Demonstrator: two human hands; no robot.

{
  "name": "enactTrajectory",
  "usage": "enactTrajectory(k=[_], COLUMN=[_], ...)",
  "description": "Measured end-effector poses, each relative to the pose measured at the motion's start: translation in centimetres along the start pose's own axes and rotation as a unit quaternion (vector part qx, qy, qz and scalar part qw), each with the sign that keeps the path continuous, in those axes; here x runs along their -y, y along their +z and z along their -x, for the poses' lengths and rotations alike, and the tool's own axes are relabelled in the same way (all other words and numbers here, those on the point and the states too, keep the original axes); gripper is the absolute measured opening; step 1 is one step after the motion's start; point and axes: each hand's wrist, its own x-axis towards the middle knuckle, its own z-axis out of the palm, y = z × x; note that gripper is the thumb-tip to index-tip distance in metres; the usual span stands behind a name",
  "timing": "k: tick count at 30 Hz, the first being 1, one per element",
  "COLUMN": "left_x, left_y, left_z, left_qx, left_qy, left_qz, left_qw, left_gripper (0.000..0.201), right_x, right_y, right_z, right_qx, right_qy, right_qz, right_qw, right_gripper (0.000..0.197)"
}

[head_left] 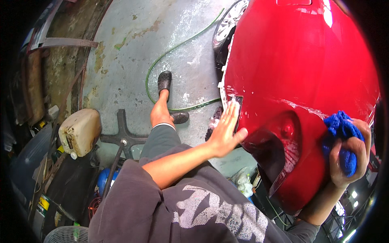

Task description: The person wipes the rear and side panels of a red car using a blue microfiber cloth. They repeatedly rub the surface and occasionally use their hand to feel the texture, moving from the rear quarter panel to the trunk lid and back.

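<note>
The fingers of my left hand (224, 132) lie stretched out on the left edge of a glossy red car body panel (279, 69), thumb spread apart. Beneath them shows part of a dark, flat piece (240, 106) that looks like sandpaper; most of it is hidden. At the panel's right side my right hand (355, 162) is closed round a crumpled blue cloth (341, 125). Whitish wet streaks and drops mark the panel between both hands. Below them is a curved recess (287, 129) with a dark opening.
A green hose (152, 73) curves over the wet grey floor (125, 48) past my feet. A car wheel (231, 22) is beyond the panel's left edge. To the left are a stained, pale jerrycan (80, 131) and a dark stand with spread legs (122, 137). A plastic bag (243, 182) lies below the panel.
</note>
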Motion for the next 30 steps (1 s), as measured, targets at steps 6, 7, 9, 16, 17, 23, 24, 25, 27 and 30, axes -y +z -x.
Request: enactTrajectory(k=[6,7,9,16,17,23,24,25,27,30], left_x=[8.0,6.8,6.7,4.6,5.5,6.9,7.9,7.0,7.1,8.2], left_y=[-7.8,-9.0,-6.3,-4.1,-5.2,-8.6,-5.8,-4.7,-3.6,-5.2], left_z=[-24.6,-25.7,-21.2,-10.0,-16.0,-25.4,-20.6,-15.1,-6.1,-12.0], left_qx=[-0.139,-0.136,-0.112,-0.007,-0.039,-0.093,-0.089,-0.056,-0.006,-0.037], left_qy=[-0.013,-0.046,0.004,0.07,0.055,0.075,0.058,0.066,0.075,0.11], left_qz=[0.104,0.117,0.042,-0.029,-0.013,-0.04,-0.031,-0.023,0.006,-0.026], left_qw=[0.985,0.983,0.993,0.997,0.998,0.992,0.994,0.996,0.997,0.993], left_gripper=[0.095,0.093,0.088,0.095,0.095,0.087,0.088,0.089,0.095,0.094], right_x=[-0.2,-0.4,-0.4,0.5,0.4,0.1,0.1,0.1,0.1,0.2], right_y=[0.3,0.2,0.2,0.0,0.2,0.8,0.8,0.6,0.4,0.3], right_z=[-1.6,-1.4,-1.1,-1.0,-1.2,-1.2,-1.1,-0.8,-0.9,-1.0], right_qx=[0.008,0.005,0.016,0.044,0.04,0.016,0.027,0.037,0.05,0.058], right_qy=[-0.023,-0.018,0.007,0.082,0.074,0.067,0.076,0.086,0.088,0.075], right_qz=[0.046,0.07,0.043,0.001,0.001,-0.004,-0.009,-0.013,-0.012,-0.011], right_qw=[0.999,0.997,0.999,0.996,0.996,0.998,0.997,0.996,0.995,0.995], right_gripper=[0.023,0.022,0.02,0.018,0.018,0.017,0.018,0.018,0.019,0.019])
